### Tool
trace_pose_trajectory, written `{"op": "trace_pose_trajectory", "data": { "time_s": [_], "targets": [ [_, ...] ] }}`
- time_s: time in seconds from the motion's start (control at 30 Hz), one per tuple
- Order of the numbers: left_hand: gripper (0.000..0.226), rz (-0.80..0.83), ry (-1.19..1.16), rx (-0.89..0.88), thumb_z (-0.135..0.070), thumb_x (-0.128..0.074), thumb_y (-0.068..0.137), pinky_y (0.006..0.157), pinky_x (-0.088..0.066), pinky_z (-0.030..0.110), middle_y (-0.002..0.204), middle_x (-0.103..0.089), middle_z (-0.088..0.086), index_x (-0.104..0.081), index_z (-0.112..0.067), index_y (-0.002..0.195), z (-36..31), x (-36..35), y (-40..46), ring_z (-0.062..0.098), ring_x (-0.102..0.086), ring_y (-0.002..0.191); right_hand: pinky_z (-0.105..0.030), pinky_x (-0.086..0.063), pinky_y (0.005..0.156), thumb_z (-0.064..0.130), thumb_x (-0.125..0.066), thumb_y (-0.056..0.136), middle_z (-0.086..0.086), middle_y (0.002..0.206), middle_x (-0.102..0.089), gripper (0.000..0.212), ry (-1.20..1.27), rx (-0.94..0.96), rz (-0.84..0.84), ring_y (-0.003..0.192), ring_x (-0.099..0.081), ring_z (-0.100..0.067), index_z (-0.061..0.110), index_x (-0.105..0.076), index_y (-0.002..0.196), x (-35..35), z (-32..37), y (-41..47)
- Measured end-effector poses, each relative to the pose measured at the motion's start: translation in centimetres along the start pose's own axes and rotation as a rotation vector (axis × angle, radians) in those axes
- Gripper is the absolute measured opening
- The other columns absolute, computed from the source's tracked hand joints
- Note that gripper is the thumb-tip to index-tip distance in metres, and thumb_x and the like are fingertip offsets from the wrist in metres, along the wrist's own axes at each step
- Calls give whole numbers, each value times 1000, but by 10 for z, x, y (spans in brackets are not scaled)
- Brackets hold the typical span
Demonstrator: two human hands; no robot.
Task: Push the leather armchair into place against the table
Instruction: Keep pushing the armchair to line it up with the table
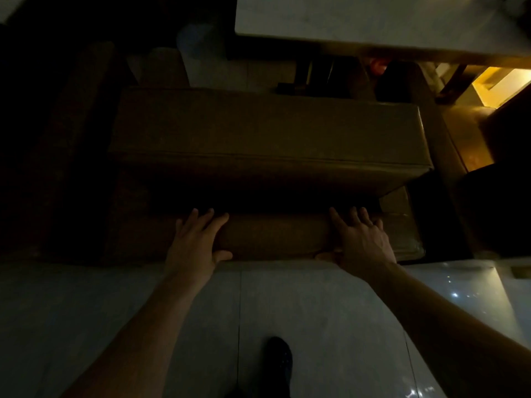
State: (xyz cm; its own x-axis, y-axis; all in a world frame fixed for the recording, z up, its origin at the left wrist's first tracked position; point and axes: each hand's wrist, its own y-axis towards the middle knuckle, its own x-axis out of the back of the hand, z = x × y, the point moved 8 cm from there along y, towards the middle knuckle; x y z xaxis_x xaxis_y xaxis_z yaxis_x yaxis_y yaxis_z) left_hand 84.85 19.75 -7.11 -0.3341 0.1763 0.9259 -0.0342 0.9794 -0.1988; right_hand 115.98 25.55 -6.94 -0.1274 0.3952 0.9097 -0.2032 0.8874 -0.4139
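Observation:
A brown leather armchair (pixel 267 133) fills the middle of the dim view, seen from above and behind, its seat cushion pointing toward a pale table (pixel 373 21) at the top right. My left hand (pixel 198 242) lies on the top of the chair's backrest, fingers over the top edge and thumb on the rear face. My right hand (pixel 359 242) grips the same backrest further right in the same way. A gap of floor separates the seat's front edge from the table's edge.
A dark seat or sofa (pixel 66 145) stands close on the left. Another dark chair (pixel 497 208) is on the right, beside a lit yellow opening (pixel 500 84). Pale glossy floor tiles (pixel 316 311) lie behind the armchair, with my dark shoe (pixel 278 360) on them.

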Motion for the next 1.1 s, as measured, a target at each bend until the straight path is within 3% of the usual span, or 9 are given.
{"op": "trace_pose_trajectory", "data": {
  "time_s": [0.6, 1.1],
  "targets": [
    [81, -61, -45, 9, -46, -72, 81, 120, -7, 51, 158, -26, 1, -30, -33, 149, 3, 10, 10, 25, -11, 148, -61, -25, 115, 89, -48, 70, -19, 161, -19, 115, -21, -17, -72, 148, -15, -41, 28, -4, 157, 5, 4, 12],
    [81, -18, -69, -1, -44, -74, 80, 119, -11, 53, 159, -24, -2, -31, -35, 148, 12, 6, 4, 25, -8, 148, -64, -22, 116, 86, -51, 72, -20, 163, -7, 117, -36, -9, 22, 149, -5, -45, 30, 7, 157, -1, 12, 6]
  ]
}}
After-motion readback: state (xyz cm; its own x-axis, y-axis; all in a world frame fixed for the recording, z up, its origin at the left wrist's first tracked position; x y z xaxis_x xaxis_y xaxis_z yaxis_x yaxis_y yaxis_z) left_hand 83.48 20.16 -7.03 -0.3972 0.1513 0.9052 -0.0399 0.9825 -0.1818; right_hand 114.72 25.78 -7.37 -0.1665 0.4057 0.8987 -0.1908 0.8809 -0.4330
